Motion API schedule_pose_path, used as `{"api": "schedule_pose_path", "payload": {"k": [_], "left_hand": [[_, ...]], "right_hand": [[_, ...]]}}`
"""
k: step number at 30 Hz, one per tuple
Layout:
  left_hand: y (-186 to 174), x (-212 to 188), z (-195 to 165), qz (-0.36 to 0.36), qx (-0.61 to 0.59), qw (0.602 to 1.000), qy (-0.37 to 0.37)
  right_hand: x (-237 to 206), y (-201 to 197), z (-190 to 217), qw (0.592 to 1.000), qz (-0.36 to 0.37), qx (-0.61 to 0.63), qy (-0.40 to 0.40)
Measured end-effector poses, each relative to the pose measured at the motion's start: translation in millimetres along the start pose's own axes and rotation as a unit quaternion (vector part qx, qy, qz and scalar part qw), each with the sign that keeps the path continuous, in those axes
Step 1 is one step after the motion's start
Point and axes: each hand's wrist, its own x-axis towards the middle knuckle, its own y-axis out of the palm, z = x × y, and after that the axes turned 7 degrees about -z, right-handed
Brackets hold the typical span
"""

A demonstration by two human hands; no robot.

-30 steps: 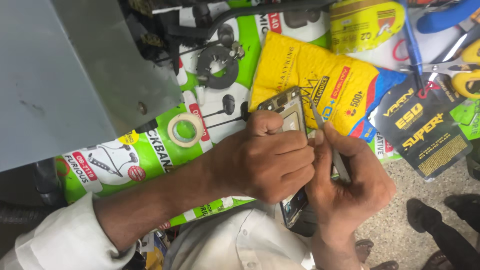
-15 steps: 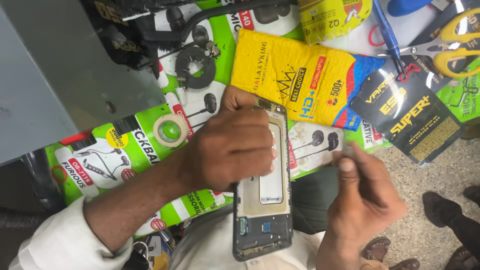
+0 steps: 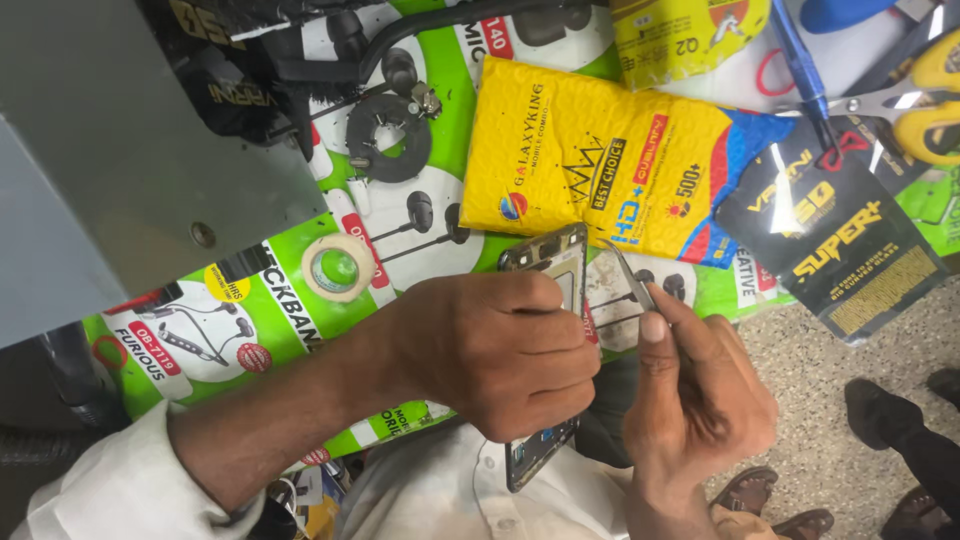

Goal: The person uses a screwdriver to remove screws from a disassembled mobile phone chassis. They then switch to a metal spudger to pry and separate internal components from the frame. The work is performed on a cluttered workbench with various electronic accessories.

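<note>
Taking the phone frame [image 3: 548, 300] as the landmark and reading from the left: well to its left a grey metal panel [image 3: 120, 150] slants over the green printed mat [image 3: 300, 330], and between that panel and the frame lies one roll of pale tape [image 3: 338, 268], flat on the mat, presumably where a hand can reach it. Up and to the left of the frame sits one dark ring-shaped part [image 3: 388, 138] with a black cable curving away from it. The left hand [image 3: 490, 360] comes in from the lower left and is clenched round the middle of the frame, fingers wrapped over its face, so only the top end and the bottom end show; held this way, lifted off the mat and tilted toward the camera, the frame seems steadied for fine work along its right edge. Just right of the frame, the right hand [image 3: 700, 400] pinches one thin metal tool [image 3: 630, 280] between thumb and forefinger (tweezers or a thin blade, I cannot tell which), its tip pointing up and leftward to the frame's upper right edge, touching or nearly so. Above and right of the frame lies one yellow padded pouch [image 3: 600, 160], with a second, smaller yellow packet [image 3: 690, 35] above it. Further right is one black packet [image 3: 835, 245], and above that one pair of yellow-handled scissors [image 3: 925, 100]. Far lower right, one dark shoe [image 3: 890, 420] stands on the speckled floor.
</note>
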Motion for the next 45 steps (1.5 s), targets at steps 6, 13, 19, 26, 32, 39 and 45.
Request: {"api": "schedule_pose_path", "payload": {"k": [6,13,19,26,32,39,45], "left_hand": [[-2.0,3.0,1.5,0.003,0.003,1.0,-0.003],[1.0,1.2,3.9,-0.016,-0.008,1.0,-0.001],[2.9,-1.4,2.6,0.001,-0.022,1.0,-0.007],[1.1,-0.7,3.3,0.005,-0.042,0.999,-0.013],[-8.2,4.6,8.5,-0.03,-0.09,0.994,-0.061],[-15.7,8.7,12.6,-0.004,-0.104,0.99,-0.095],[-15.5,3.9,12.9,-0.011,-0.127,0.983,-0.131]], "right_hand": [[-0.4,1.6,-1.3,0.999,0.014,0.027,-0.035],[2.8,2.3,8.5,0.999,0.032,0.004,-0.028],[7.3,-0.8,21.8,0.995,0.067,-0.039,-0.062],[8.8,1.5,19.0,0.996,0.072,-0.023,-0.056],[10.9,10.2,12.5,0.995,0.069,0.004,-0.078],[11.5,1.0,14.7,0.996,0.081,-0.013,-0.045],[16.6,3.5,15.2,0.996,0.081,-0.013,-0.026]]}}
